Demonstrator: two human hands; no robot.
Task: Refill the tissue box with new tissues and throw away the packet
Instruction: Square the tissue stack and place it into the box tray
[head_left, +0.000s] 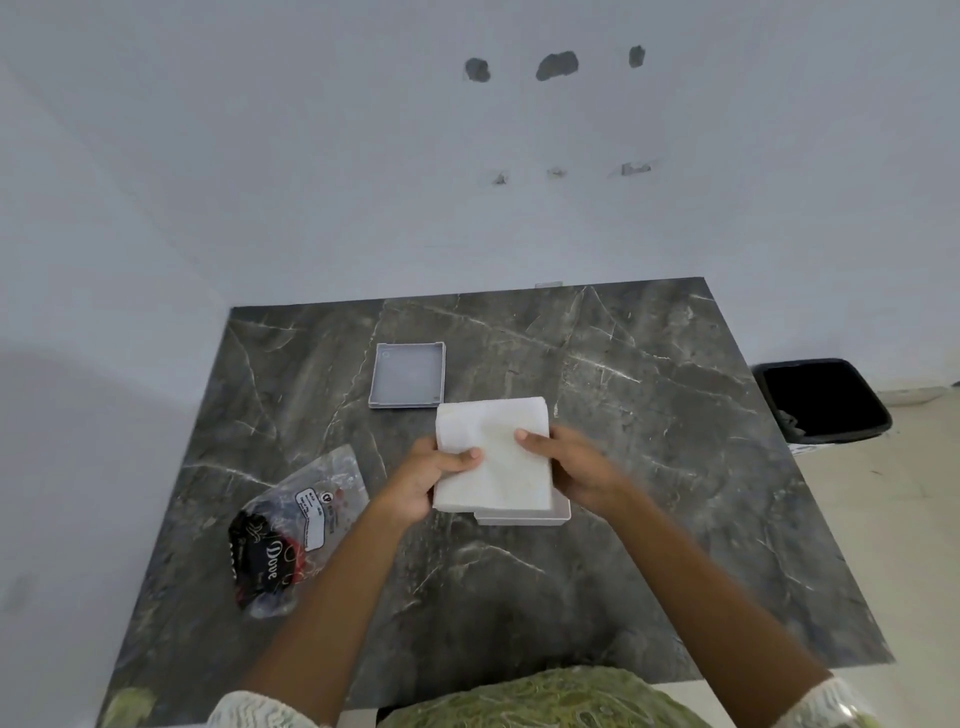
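A white stack of tissues (493, 457) is held between both hands over the middle of the dark marble table (649, 467). My left hand (426, 480) grips its left edge, thumb on top. My right hand (576, 467) grips the right edge. Under the stack, a corner of the white tissue box base (530, 515) shows on the table; the rest of it is hidden. The box's grey lid (408, 374) lies upside down farther back. The crumpled clear and black plastic packet (291, 530) lies on the table to the left.
A black bin (826, 400) stands on the floor past the table's right edge. A white wall runs behind the table. The table's near edge is at my body.
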